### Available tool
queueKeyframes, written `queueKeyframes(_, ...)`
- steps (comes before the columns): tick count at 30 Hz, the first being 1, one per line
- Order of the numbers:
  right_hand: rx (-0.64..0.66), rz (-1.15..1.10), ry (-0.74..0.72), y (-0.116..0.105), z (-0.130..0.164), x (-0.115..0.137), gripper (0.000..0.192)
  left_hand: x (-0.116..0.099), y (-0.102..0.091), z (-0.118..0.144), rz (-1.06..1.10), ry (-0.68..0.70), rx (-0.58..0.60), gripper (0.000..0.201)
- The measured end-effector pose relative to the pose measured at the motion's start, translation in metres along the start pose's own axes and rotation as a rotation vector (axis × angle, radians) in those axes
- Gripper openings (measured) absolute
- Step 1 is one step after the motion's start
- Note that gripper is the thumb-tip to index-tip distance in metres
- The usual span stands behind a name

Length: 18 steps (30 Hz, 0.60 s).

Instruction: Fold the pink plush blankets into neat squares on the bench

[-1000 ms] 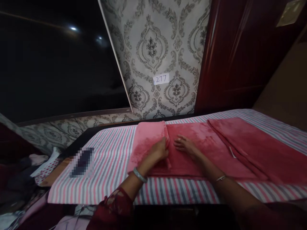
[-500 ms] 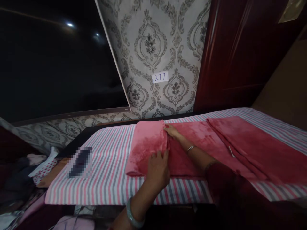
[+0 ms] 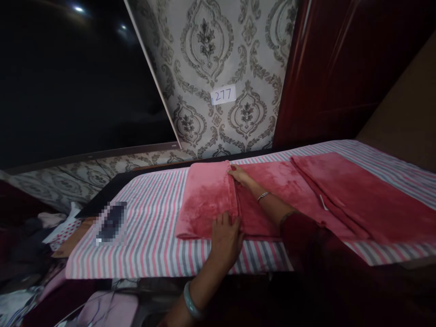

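pink blanket [image 3: 207, 200], pink-grey-white striped sheet [image 3: 150, 231], damask wallpaper [image 3: 218, 54]

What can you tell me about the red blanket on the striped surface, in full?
The red blanket looks plush and fleecy, spread flat along the striped sheet. Its left end is folded over into a lighter pink flap, and a ridge runs diagonally across its right part. A small white tag shows near the middle. The left hand presses the fold's near edge; the right hand rests at its far edge.
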State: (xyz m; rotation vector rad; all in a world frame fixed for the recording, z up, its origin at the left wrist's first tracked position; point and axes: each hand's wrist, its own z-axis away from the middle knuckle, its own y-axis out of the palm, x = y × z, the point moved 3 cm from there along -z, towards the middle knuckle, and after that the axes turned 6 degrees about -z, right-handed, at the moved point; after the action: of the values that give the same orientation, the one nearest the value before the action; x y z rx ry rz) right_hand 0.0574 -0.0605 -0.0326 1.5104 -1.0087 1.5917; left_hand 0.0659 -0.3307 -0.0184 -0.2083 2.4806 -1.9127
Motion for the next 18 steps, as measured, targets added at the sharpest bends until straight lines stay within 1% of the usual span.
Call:
queueKeyframes(2, -0.009, 0.024, -0.032, 0.002, -0.002, 0.001, 0.038, -0.002, -0.001, -0.003, 0.003, 0.006, 0.023, 0.045)
queueKeyframes(5, -0.030, 0.072, -0.079, 0.005, -0.006, 0.002, 0.054, -0.005, -0.002, -0.008, -0.015, 0.009, 0.035, 0.053)
queueKeyframes(6, -0.039, 0.091, -0.087, 0.006, -0.007, 0.002, 0.059, -0.006, -0.001, -0.009, -0.028, 0.004, 0.044, 0.049)
queueKeyframes(8, -0.055, 0.130, -0.095, 0.007, -0.011, 0.002, 0.065, -0.007, -0.001, -0.012, -0.062, 0.000, 0.069, 0.036)
queueKeyframes(9, -0.063, 0.148, -0.097, 0.007, -0.012, 0.001, 0.067, -0.007, 0.000, -0.013, -0.077, 0.008, 0.081, 0.030)
queueKeyframes(11, -0.076, 0.174, -0.102, 0.008, -0.015, -0.002, 0.067, -0.007, -0.001, -0.016, -0.088, 0.030, 0.098, 0.025)
queueKeyframes(13, -0.087, 0.188, -0.113, 0.008, -0.018, -0.006, 0.067, -0.005, -0.003, -0.017, -0.089, 0.034, 0.116, 0.024)
queueKeyframes(16, -0.097, 0.190, -0.140, 0.009, -0.021, -0.010, 0.068, -0.002, -0.003, -0.018, -0.116, -0.004, 0.145, 0.025)
queueKeyframes(18, -0.102, 0.186, -0.158, 0.009, -0.022, -0.011, 0.069, -0.002, -0.004, -0.018, -0.135, -0.006, 0.117, 0.026)
